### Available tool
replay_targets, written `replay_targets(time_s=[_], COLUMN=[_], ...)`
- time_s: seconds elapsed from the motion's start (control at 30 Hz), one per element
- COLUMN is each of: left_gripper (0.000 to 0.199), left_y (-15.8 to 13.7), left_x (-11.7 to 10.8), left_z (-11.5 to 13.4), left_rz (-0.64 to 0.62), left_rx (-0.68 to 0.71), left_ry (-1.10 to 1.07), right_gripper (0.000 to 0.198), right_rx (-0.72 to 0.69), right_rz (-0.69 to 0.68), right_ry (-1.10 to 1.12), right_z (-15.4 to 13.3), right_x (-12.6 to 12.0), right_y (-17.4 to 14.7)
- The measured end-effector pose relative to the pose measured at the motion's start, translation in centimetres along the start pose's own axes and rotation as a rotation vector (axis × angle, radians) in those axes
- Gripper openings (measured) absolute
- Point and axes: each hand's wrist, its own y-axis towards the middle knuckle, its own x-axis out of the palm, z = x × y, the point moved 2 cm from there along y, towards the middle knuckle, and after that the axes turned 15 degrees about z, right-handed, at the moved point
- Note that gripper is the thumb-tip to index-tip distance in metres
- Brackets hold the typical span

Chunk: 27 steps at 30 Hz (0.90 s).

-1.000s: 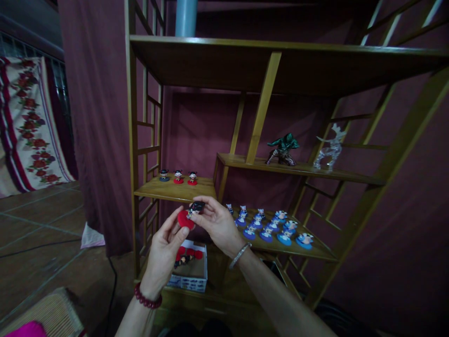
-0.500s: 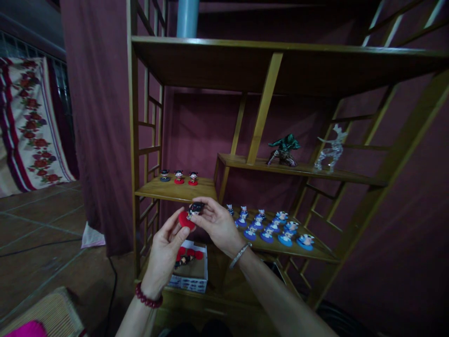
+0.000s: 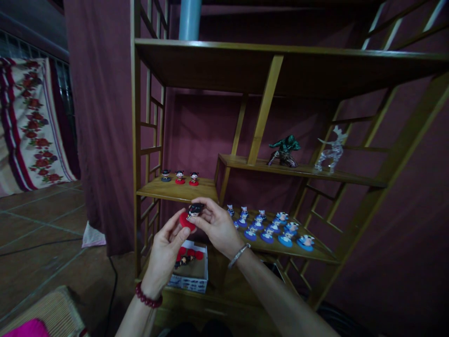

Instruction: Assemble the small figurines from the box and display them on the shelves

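Note:
Between both hands is a small black-haired figurine [image 3: 195,210] on a round red base, tilted in front of the shelf unit. My left hand [image 3: 166,238] pinches the red base between thumb and fingers. Closed on the figurine's upper body is my right hand [image 3: 218,223]. Behind them, a left wooden shelf [image 3: 157,189] carries a dark-based figurine [image 3: 166,175] and two red-based ones, a middle figurine [image 3: 179,177] and a right figurine [image 3: 194,178], all upright. Below the hands, an open cardboard box [image 3: 191,283] holds several more red-based figurines [image 3: 185,257] lying down.
Several blue and purple figurines [image 3: 268,233] stand in rows on the lower right shelf [image 3: 315,252]. Above them are a green crouching statue [image 3: 286,150] and a clear deer figure [image 3: 331,150]. A blue cylinder [image 3: 190,21] stands on the top shelf. A woven stool [image 3: 52,313] is at lower left.
Both hands keep their hold on the figurine, which looks slightly more upright. The view has shifted a little; the shelf items stand as before.

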Motion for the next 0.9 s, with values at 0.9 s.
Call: replay_targets(time_s=[0.9], left_gripper=[0.038], left_y=[-0.9], left_x=[-2.0], left_z=[-0.1], left_rz=[0.083], left_rx=[-0.058], left_ry=[-0.142], right_gripper=[0.03], right_rx=[0.086], right_rz=[-0.084], right_ry=[-0.035], right_z=[0.7], right_x=[2.0], right_y=[-0.3])
